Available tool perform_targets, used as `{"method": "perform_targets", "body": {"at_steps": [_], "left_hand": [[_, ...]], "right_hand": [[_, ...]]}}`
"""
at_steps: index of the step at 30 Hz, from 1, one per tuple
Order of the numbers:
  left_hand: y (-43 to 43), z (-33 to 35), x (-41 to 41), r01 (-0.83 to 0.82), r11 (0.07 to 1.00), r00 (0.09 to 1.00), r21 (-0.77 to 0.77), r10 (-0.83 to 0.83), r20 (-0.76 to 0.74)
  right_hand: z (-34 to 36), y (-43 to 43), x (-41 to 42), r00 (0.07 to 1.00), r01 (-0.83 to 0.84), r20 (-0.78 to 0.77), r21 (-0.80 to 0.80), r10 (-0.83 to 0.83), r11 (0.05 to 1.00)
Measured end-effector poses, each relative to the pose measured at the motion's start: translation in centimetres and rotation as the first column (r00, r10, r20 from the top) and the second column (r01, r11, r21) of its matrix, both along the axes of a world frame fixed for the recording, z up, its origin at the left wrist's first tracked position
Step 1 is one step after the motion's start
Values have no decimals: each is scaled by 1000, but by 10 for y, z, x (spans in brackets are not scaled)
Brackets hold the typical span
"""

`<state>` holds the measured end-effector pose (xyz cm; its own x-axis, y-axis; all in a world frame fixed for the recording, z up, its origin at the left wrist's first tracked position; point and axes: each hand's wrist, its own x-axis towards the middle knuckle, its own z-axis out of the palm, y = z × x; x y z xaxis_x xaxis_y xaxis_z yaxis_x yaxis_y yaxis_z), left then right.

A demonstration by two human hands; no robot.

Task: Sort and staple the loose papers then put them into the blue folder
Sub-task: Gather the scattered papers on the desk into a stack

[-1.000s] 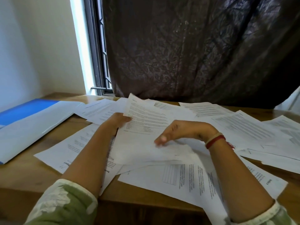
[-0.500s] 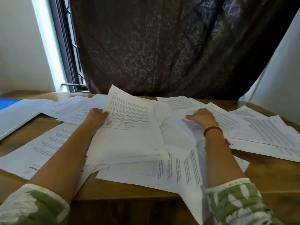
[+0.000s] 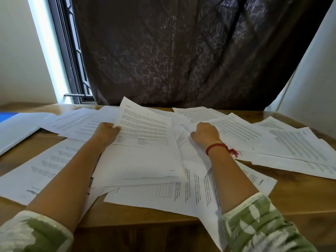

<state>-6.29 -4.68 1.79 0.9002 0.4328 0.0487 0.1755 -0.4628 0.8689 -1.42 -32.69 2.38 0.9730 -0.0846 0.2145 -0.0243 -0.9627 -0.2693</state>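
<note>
Several loose printed papers lie scattered over the wooden table. My left hand grips the left edge of a thin stack of sheets, raised at its far end, thumb on top. My right hand, with a red thread at the wrist, lies knuckles up on sheets in the middle of the spread; its fingertips are hidden among the paper. The blue folder shows only as a blue strip at the far left edge, with a white sheet lying over it. No stapler is in view.
A dark curtain hangs behind the table and a window frame stands at the back left. Some sheets overhang the table's near edge. A white wall rises at the right.
My right hand has moved from the middle of the held stack out to the sheets on the right. The view has swung right, so the blue folder has slid to the left edge.
</note>
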Motion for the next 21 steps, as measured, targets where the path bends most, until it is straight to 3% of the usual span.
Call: {"method": "perform_targets", "body": {"at_steps": [4,7,9,11,13,15,18,21], "left_hand": [[3,-1,0,-12,999,1000,-45,11,-9],[3,-2,0,-11,999,1000,-32,11,-5],[4,-3,2,-26,999,1000,-32,27,4],[8,-6,5,-58,998,998,-39,59,19],[13,-11,7,-83,995,996,-53,85,31],[18,-14,8,-87,993,994,-83,92,61],[23,-13,13,-16,993,998,-113,24,67],[34,-16,28,-45,958,998,-283,54,23]], "right_hand": [[1,5,7,982,93,163,9,-94,996],[8,9,5,929,90,349,107,-123,990],[14,19,0,907,-154,422,324,3,933],[18,38,-9,843,-489,466,455,269,744],[16,58,-20,727,-687,409,409,552,601],[8,74,-30,627,-769,276,366,729,523],[-2,86,-42,555,-796,106,354,825,491],[0,90,-52,515,-807,29,354,857,473]]}}
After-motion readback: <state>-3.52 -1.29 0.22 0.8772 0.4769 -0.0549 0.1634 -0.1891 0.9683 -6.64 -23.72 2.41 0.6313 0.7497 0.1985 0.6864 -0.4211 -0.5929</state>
